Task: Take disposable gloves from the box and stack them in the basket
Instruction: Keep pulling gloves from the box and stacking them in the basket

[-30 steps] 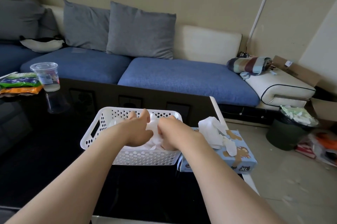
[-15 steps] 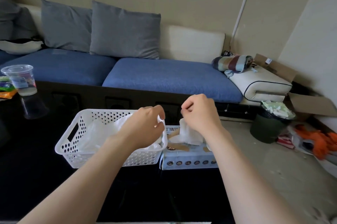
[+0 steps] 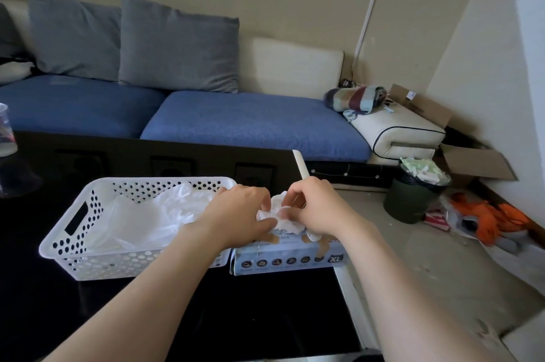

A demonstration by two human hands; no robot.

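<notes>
2 hands close together, nearly touching, over the pale blue cardboard glove box [image 3: 289,258] at the right end of the glossy black table [image 3: 236,317]. Left hand [image 3: 239,214] and right hand [image 3: 318,208] each pinch the same crumpled white thin-film glove [image 3: 277,215], which is bunched between them just above the box top. Can't tell whether its tail is clear of the slot, since the hands cover it. The target is the white perforated plastic basket [image 3: 59,232], which sits directly left of the box with the 2 walls touching or nearly so. A loose pile of translucent white gloves [image 3: 153,217] is already inside, mostly centre to right. The key relation is that the basket lies left of the hands with its long axis running left-right, same line as the box, so I judge the transfer to be a short sideways move leftward with a lift over the rim. The left hand is nearer, with its wrist already over the basket's right end, so I'd expect the left to lead and the right to trail or let go. The glove is wadded, so it likely needs spreading flat along the basket's long axis to stack. Risk: thin film clings, and a 2nd glove may drag out of the box.
</notes>
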